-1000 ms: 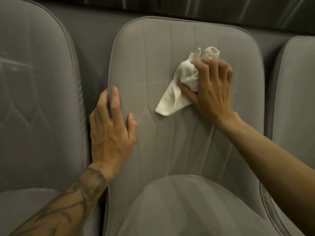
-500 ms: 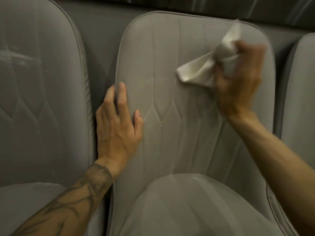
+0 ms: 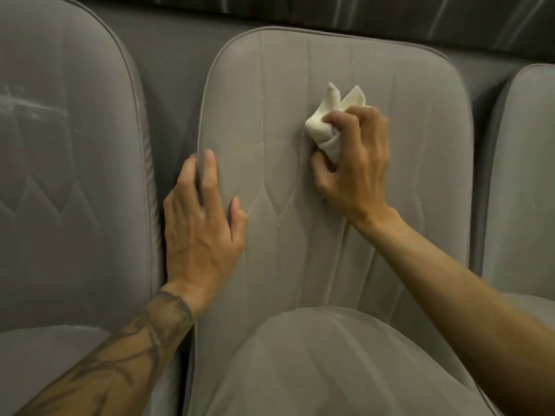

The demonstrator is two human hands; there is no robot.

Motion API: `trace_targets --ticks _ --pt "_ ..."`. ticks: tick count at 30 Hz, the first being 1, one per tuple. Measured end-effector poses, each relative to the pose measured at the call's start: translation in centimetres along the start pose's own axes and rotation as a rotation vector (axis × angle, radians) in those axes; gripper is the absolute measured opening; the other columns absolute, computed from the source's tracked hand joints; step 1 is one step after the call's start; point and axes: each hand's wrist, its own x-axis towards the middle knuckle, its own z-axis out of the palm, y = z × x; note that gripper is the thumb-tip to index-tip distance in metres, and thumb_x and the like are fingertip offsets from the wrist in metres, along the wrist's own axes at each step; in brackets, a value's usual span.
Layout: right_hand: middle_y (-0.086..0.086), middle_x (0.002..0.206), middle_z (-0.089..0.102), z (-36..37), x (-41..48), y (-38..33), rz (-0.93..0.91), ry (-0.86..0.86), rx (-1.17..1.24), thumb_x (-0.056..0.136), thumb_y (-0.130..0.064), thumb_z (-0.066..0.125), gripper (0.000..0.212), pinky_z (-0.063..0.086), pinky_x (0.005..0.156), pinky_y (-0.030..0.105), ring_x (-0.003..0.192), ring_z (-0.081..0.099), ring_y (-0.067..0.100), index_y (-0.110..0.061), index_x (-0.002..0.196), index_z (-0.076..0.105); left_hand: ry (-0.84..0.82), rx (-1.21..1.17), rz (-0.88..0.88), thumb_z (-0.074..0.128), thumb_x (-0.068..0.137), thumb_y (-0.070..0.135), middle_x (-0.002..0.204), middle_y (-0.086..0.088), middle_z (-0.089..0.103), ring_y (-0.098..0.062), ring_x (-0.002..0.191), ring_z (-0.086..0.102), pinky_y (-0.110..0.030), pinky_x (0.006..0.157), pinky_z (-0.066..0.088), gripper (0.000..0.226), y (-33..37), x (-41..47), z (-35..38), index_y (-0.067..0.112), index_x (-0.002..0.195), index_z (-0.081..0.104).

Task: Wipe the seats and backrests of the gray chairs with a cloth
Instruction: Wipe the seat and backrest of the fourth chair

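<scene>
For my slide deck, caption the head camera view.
Right hand presses a bunched white cloth to the middle backrest; left hand rests on its edge.

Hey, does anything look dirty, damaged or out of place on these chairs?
Yes: the left chair's backrest has pale, streaky smudges near its upper left; the middle backrest, under the cloth in the right hand, looks even.

- Three chairs stand side by side: the left chair (image 3: 75, 175), the middle chair (image 3: 420, 175) and the right chair (image 3: 525, 175).
- The middle chair's seat (image 3: 330, 370) lies in front of its backrest (image 3: 270, 115).
- The left hand (image 3: 201, 232) rests on the backrest's left edge, beside the gap to the left chair.
- The right hand (image 3: 357, 163) holds the cloth (image 3: 327, 121) against the backrest's upper middle, higher than the left hand.
</scene>
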Motion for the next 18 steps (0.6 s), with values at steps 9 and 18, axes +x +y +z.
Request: trace_targets --ticks 9,18 --pt "0.020 0.113 0.051 0.8 1.3 0.4 0.027 -0.041 -0.001 0.096 -0.036 0.056 0.035 0.035 0.091 0.030 0.104 0.046 0.034 -0.009 0.118 0.056 0.005 0.004 0.003 0.050 0.100 0.031 0.151 -0.029 0.039 -0.045 0.128 0.045 -0.052 0.102 0.039 0.071 -0.2 0.0 0.2 0.002 0.160 0.025" --pt "0.015 0.106 0.053 1.7 6.0 1.5 0.059 0.155 -0.015 0.098 -0.031 0.056 0.021 0.029 0.083 0.026 0.095 0.048 0.024 -0.017 0.113 0.054 0.016 -0.003 0.012 0.050 0.100 0.031 0.151 -0.028 0.038 -0.044 0.126 0.046 -0.052 0.100 0.040 0.071 -0.3 -0.1 0.4 0.003 0.160 0.024"
